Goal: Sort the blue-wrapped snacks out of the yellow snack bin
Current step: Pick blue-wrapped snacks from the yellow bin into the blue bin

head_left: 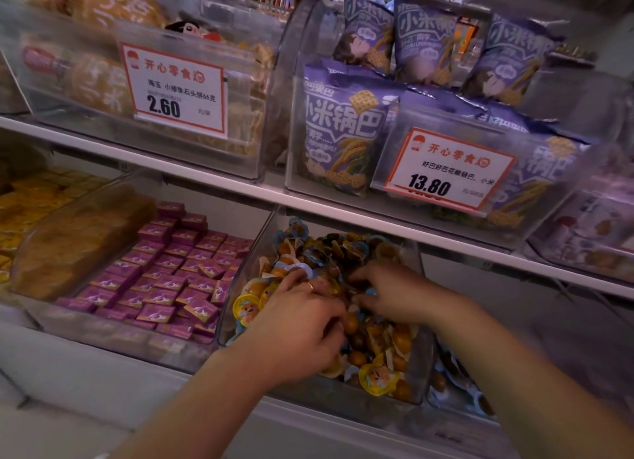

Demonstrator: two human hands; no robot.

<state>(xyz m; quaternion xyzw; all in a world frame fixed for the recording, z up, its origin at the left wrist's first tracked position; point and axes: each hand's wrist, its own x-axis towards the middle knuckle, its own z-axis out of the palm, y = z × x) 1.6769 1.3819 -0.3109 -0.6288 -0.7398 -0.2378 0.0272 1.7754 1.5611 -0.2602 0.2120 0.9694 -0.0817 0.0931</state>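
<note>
A clear plastic bin (240, 280) on the lower shelf holds a heap of small round snack cups, most with yellow wrappers (377, 378) and some with blue wrappers (297, 228) near the back. Both my hands are down in the heap. My left hand (302, 324) is curled with its fingers among the cups at the bin's middle. My right hand (391, 293) reaches in from the right, fingers bent into the pile beside a blue-wrapped cup (371, 292). Whether either hand grips a cup is hidden by the fingers and blur.
Left of the bin is a tray of purple boxes (164, 273). To its right another bin (456, 386) holds blue-wrapped cups. The shelf above carries purple snack bags (343, 132), price cards (449, 168) and clear tubs (103, 81) of biscuits.
</note>
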